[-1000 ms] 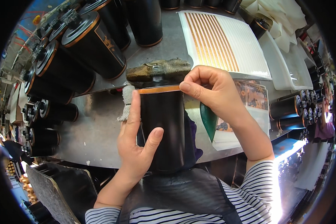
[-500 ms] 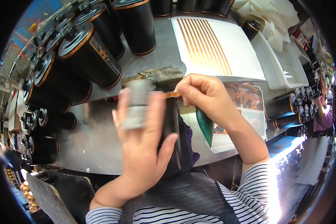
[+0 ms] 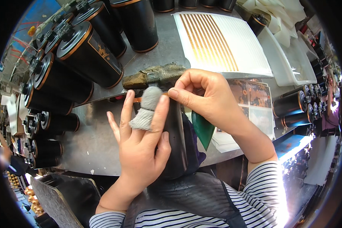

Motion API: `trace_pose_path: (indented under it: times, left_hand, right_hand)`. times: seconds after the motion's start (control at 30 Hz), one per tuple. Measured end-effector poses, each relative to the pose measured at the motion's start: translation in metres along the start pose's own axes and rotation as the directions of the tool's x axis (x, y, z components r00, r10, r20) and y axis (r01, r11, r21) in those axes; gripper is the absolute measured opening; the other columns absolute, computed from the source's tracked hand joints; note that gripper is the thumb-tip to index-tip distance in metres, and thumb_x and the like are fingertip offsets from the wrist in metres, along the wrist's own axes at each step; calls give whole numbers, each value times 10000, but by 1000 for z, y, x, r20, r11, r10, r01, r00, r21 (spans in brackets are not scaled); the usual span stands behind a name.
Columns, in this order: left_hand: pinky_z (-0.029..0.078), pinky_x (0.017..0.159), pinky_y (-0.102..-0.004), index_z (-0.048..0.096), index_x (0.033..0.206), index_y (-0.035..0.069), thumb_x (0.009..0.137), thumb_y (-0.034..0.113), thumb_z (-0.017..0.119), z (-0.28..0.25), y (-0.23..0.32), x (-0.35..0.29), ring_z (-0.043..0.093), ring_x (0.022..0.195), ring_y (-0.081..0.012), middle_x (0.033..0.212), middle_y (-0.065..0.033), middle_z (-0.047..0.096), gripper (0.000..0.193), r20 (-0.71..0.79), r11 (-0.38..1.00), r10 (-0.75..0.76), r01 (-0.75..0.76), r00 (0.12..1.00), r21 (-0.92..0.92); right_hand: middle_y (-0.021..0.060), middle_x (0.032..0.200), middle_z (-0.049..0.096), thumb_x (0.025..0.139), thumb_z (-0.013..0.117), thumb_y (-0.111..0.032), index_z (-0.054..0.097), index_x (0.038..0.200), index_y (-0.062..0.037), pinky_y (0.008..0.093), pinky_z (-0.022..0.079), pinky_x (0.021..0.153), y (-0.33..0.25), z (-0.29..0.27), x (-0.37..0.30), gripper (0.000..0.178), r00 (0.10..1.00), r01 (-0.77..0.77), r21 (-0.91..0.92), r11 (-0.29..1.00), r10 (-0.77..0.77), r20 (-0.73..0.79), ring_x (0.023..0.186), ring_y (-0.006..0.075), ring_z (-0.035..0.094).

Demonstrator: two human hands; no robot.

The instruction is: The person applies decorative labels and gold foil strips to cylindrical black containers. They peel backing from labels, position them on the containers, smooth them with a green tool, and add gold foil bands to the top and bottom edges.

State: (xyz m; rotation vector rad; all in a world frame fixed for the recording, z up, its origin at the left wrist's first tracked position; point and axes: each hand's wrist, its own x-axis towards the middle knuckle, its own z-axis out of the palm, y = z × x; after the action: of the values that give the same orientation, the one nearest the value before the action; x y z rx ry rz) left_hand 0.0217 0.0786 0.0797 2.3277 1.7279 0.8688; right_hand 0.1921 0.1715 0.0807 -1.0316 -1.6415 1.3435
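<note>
So the black cylinder is standing up at the near edge of the worktop, right against the person's lap. The left hand is spread flat against its side, fingers mostly open, thumb hooked round the front, and the middle finger wears a grey cloth wrap. The right hand is curled over the top rim, fingertips pinched down on the thin orange band there, with a green wedge-shaped tool poking out below the palm.

My take on doing this bit well: keep the left palm planted so the cylinder can't roll, and press the band down with the padded finger in short strokes following the rim, not across it. Watch the brown pad just behind the rim so it doesn't snag.
</note>
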Motion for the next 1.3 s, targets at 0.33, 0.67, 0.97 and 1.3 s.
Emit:
trace_pose_path:
  times: [0.33, 0.67, 0.97, 1.3]
  left_hand:
    - [115, 1130, -494, 37, 1502, -17, 806, 299, 700, 14, -7, -6, 217, 1396, -393, 1500, -255, 223, 1011, 30, 896, -99, 102, 995, -433]
    - [254, 1081, -381, 558, 1262, 15, 894, 144, 543, 2, -40, 19, 382, 1285, -305, 1351, -202, 470, 390, -169, 891, -147, 56, 975, -450]
    - [375, 858, -233, 610, 954, 26, 912, 120, 614, 8, -43, 39, 465, 951, -108, 1017, -38, 512, 103, 142, 489, -332, 299, 932, -820]
    - [385, 852, -244, 616, 934, 7, 920, 124, 601, 14, -48, 43, 481, 930, -134, 890, -43, 533, 119, 95, 486, -330, 255, 939, -836]
  right_hand:
    - [154, 855, 649, 889, 596, -122, 534, 1216, 32, 360, 496, 667, 18, 3, -47, 367, 997, 80, -361, 929, -73, 33, 744, 278, 628]
    - [50, 718, 545, 728, 731, -121, 536, 1312, -28, 304, 451, 537, -2, 14, -50, 623, 884, 396, -651, 647, -460, 80, 643, 206, 527]
    - [56, 759, 517, 821, 668, -250, 499, 1352, -11, 325, 436, 574, 2, 14, -37, 607, 890, 422, -734, 532, -396, 225, 655, 216, 486]
    - [62, 758, 507, 841, 652, -263, 499, 1354, -12, 324, 437, 569, 1, 16, -36, 591, 900, 410, -726, 552, -376, 222, 646, 213, 486]
